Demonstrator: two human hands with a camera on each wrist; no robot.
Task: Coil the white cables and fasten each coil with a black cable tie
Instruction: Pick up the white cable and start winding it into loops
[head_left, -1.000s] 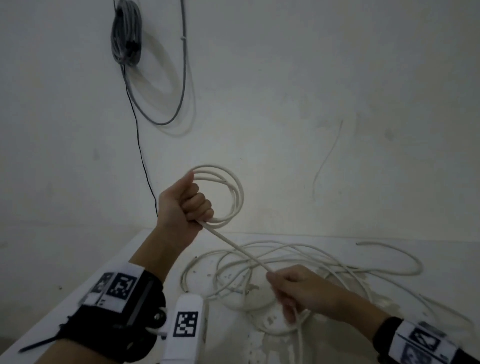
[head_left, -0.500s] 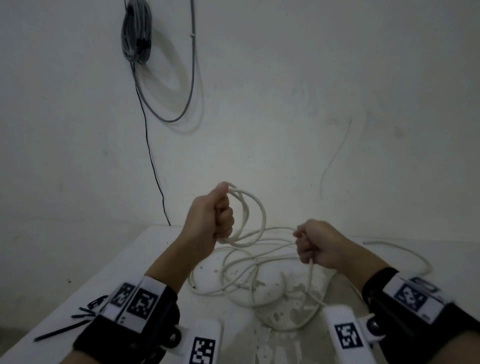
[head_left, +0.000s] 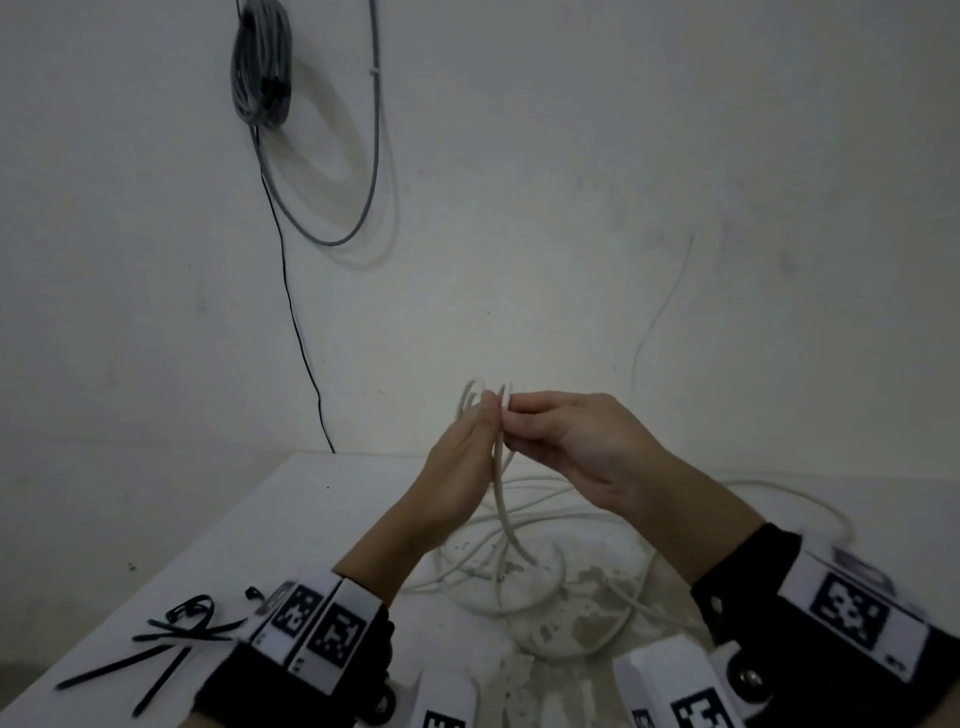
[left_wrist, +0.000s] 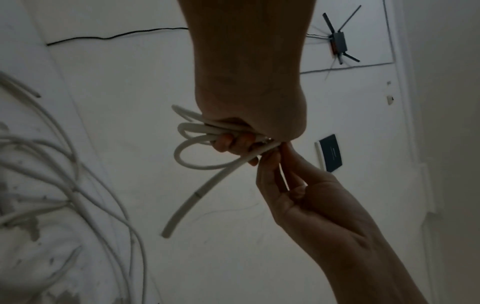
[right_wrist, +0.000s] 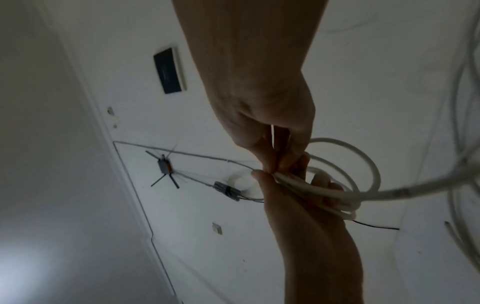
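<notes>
My left hand (head_left: 462, 457) is raised above the table and grips a small coil of white cable (head_left: 475, 397), its loops bunched in the curled fingers (left_wrist: 231, 142). My right hand (head_left: 556, 431) meets it from the right and pinches a strand of the coil (right_wrist: 335, 185) between thumb and fingertips. The cable's free tail (head_left: 506, 514) hangs down from the two hands toward a loose tangle of white cable (head_left: 524, 571) on the table. Several black cable ties (head_left: 171, 639) lie at the table's front left.
The white table (head_left: 322, 519) stands against a white wall and has a chipped, stained patch (head_left: 576, 623) under the tangle. A grey cable bundle (head_left: 260, 62) hangs on the wall at upper left, with a thin black wire (head_left: 296, 322) running down.
My right hand came up from the table with the cable and joined the left at the coil. The left hand stays gripping the loops, now edge-on to the head view.
</notes>
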